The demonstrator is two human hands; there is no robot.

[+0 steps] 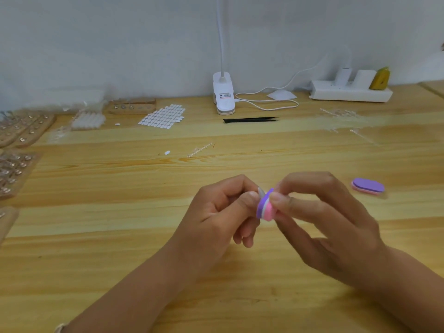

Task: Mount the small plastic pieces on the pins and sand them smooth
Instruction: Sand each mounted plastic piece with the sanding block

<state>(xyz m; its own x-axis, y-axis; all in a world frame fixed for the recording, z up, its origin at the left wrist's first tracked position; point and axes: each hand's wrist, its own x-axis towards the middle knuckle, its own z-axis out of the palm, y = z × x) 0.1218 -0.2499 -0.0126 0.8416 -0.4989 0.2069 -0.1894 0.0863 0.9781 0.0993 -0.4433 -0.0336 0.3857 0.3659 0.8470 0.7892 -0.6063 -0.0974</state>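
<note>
Above the middle of the wooden table (120, 236), my left hand (216, 212) pinches a small clear plastic piece (260, 191) between thumb and fingertips. My right hand (324, 219) grips a small purple, white and pink sanding block (265, 209), whose purple face lies against the piece. A second sanding block (368, 186) of the same colours lies on the table to the right. Wooden pin boards (16, 169) carrying mounted clear pieces sit along the left edge, and another board (132, 106) stands further back.
At the back stand a white clip lamp (223, 94) with its cable, a white power strip (350, 91) and black tweezers (249, 120). A sheet of white oval stickers (163, 116), a clear plastic sprue (199, 150) and bags of clear pieces (87, 120) lie mid-left.
</note>
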